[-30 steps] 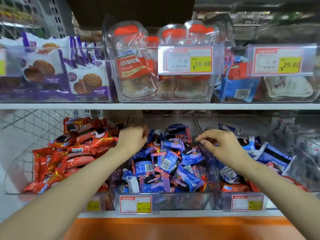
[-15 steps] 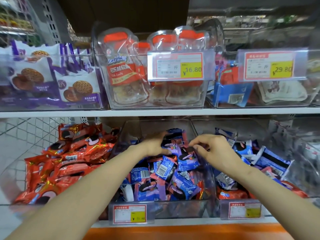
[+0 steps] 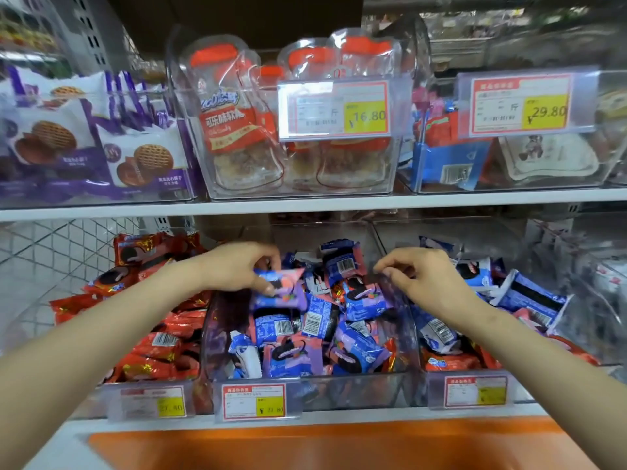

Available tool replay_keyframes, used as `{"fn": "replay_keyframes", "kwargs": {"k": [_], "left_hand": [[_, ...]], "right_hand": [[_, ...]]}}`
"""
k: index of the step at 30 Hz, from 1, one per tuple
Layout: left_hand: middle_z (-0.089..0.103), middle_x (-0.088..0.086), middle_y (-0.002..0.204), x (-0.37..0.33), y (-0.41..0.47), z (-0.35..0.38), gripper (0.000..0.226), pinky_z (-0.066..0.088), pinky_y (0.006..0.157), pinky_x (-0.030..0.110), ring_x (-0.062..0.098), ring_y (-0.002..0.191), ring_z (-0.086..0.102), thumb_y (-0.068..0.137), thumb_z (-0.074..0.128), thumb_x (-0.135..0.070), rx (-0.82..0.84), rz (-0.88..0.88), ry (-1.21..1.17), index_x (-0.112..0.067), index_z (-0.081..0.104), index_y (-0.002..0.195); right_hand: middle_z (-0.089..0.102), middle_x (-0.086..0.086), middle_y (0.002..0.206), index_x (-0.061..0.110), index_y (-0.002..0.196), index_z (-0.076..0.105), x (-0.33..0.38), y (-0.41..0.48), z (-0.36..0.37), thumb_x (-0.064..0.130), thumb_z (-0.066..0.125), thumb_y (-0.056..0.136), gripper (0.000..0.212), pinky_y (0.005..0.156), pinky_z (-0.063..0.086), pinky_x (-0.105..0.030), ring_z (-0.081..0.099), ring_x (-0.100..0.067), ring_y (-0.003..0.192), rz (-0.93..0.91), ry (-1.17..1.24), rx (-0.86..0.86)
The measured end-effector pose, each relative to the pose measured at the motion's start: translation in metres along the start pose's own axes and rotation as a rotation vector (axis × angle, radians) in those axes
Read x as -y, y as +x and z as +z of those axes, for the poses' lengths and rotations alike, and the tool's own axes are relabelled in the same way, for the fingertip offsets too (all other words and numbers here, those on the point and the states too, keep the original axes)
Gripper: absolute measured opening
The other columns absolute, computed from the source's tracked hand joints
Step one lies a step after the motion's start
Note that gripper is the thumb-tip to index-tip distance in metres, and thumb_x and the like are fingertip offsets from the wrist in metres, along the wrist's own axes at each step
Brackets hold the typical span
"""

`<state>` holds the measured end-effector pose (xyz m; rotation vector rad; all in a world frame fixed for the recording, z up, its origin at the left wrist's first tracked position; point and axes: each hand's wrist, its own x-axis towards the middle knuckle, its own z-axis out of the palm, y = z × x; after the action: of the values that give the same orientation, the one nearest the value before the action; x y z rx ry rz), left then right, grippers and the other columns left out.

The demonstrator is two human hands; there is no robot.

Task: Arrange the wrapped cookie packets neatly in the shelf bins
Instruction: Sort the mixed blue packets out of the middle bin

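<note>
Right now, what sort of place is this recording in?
Most likely a shop's snack aisle: clear shelf bins holding wrapped cookie packets, printed price tags clipped on their fronts, and the left hand gripping one blue packet.

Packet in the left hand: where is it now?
Head view, left of centre: the blue-pink packet is pinched by the left hand over the middle bin, lower shelf.

Both arms outstretched; left hand (image 3: 237,268) pinches packet (image 3: 283,291); right hand (image 3: 427,278) fingers (image 3: 402,262) curled, thumb near forefinger.
</note>
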<state>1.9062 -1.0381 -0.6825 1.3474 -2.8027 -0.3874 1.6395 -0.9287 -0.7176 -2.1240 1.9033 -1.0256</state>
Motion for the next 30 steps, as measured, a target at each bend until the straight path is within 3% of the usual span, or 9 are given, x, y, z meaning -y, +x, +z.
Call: {"fn": "replay_keyframes", "kwargs": {"k": [3,4,8,11,16,21,23,27,30], "left_hand": [[0.061,-0.008,0.086,0.004,-0.01,0.004,0.027,0.04,0.07,0.015,0.008,0.081,0.054,0.078,0.074,-0.03,0.285,0.02,0.002,-0.018,0.064,0.101],[0.062,-0.008,0.088,0.003,-0.007,0.007,0.029,0.042,0.074,0.017,0.008,0.084,0.056,0.079,0.072,-0.033,0.276,0.017,-0.017,-0.017,0.065,0.102],[0.066,-0.002,0.106,-0.011,0.022,0.023,0.031,0.041,0.08,0.022,0.014,0.096,0.06,0.087,0.063,-0.036,-0.027,0.004,-0.06,-0.015,0.062,0.109],[0.063,0.002,0.117,-0.035,0.042,0.037,0.032,0.04,0.082,0.018,0.015,0.107,0.058,0.09,0.06,-0.03,-0.065,0.055,-0.218,-0.014,0.058,0.118],[0.053,0.003,0.132,-0.064,0.054,0.059,0.035,0.034,0.091,0.01,0.01,0.118,0.05,0.096,0.05,-0.021,0.175,0.221,-0.364,-0.012,0.052,0.13],[0.063,-0.009,0.116,-0.055,0.037,0.057,0.026,0.039,0.099,0.016,0.002,0.111,0.055,0.098,0.047,-0.019,0.352,0.351,-0.416,-0.017,0.064,0.117],[0.065,-0.008,0.111,-0.052,0.038,0.056,0.022,0.043,0.095,0.019,0.005,0.107,0.059,0.095,0.053,-0.02,0.243,0.334,-0.442,-0.018,0.066,0.112],[0.066,0.0,0.098,-0.046,0.059,0.059,0.015,0.042,0.072,0.018,0.01,0.088,0.058,0.088,0.063,-0.021,-0.199,0.106,-0.329,-0.015,0.065,0.102],[0.065,-0.005,0.096,-0.048,0.072,0.067,0.022,0.043,0.071,0.026,0.011,0.084,0.056,0.083,0.067,-0.035,-0.147,0.02,-0.097,-0.019,0.062,0.097]], "right_hand": [[0.07,0.007,0.092,0.02,0.094,0.073,0.002,0.0,0.001,0.01,0.06,0.088,0.018,0.081,0.052,-0.032,0.061,-0.008,0.081,0.0,0.001,0.008],[0.071,0.006,0.093,0.02,0.094,0.073,0.002,0.0,0.002,0.01,0.06,0.089,0.018,0.081,0.052,-0.033,0.061,-0.009,0.082,0.003,-0.004,0.011],[0.069,0.004,0.099,0.02,0.097,0.073,0.001,0.001,0.004,0.012,0.061,0.088,0.016,0.083,0.047,-0.027,0.06,-0.012,0.091,0.003,-0.044,0.033],[0.067,0.003,0.101,0.022,0.104,0.07,-0.002,0.004,0.006,0.019,0.063,0.088,0.018,0.078,0.035,-0.021,0.054,-0.015,0.099,-0.029,-0.175,0.119],[0.067,0.004,0.104,0.023,0.104,0.07,-0.008,0.008,0.003,0.021,0.065,0.087,0.018,0.078,0.033,-0.021,0.055,-0.015,0.1,-0.021,-0.175,0.099],[0.065,0.009,0.108,0.028,0.109,0.068,-0.007,0.004,0.005,0.039,0.064,0.085,0.027,0.092,0.036,-0.027,0.046,-0.013,0.105,-0.097,-0.203,0.202],[0.066,0.008,0.104,0.029,0.106,0.069,-0.009,0.002,0.006,0.041,0.065,0.084,0.026,0.093,0.036,-0.03,0.045,-0.013,0.103,-0.117,-0.219,0.221],[0.066,0.008,0.105,0.025,0.103,0.071,-0.011,-0.002,0.002,0.032,0.067,0.084,0.02,0.091,0.037,-0.027,0.048,-0.011,0.101,-0.106,-0.151,0.161],[0.066,0.007,0.103,0.023,0.1,0.072,-0.011,-0.005,-0.001,0.027,0.067,0.085,0.016,0.089,0.041,-0.028,0.05,-0.012,0.101,-0.095,-0.13,0.107]]}}
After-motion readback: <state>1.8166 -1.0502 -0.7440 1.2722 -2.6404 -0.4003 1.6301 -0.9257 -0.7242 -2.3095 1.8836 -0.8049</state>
